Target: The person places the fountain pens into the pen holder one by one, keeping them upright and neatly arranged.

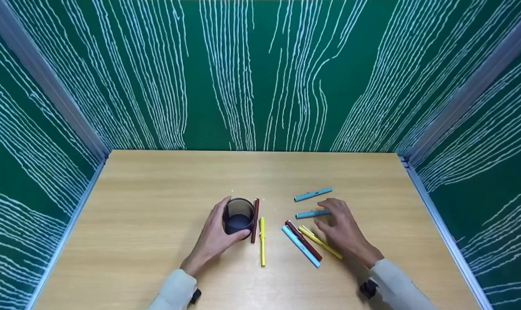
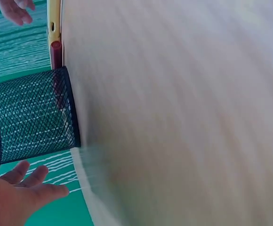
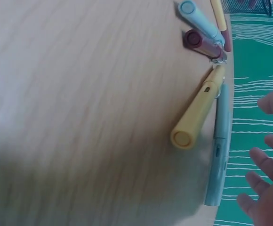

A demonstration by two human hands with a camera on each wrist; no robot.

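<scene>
My left hand (image 1: 215, 234) is round the left side of a black mesh pen cup (image 2: 30, 115), its thumb across the front of the rim. In the head view the cup stands upright, its dark inside showing. A dark red pen (image 1: 255, 230) lies along the cup's right side, with a yellow pen (image 1: 262, 247) beside it. On the right, my right hand (image 1: 342, 226) is over a teal pen (image 1: 307, 214), hiding its right end; in the right wrist view the fingers are spread with nothing between them. Another teal pen (image 1: 313, 194) lies farther back.
Near the right hand lie a second yellow pen (image 1: 325, 246), a second dark red pen (image 1: 310, 244) and a light blue pen (image 1: 301, 246), slanted close together. Green walls (image 1: 264, 86) with white wavy lines enclose the wooden table (image 1: 157, 181) at the back and sides.
</scene>
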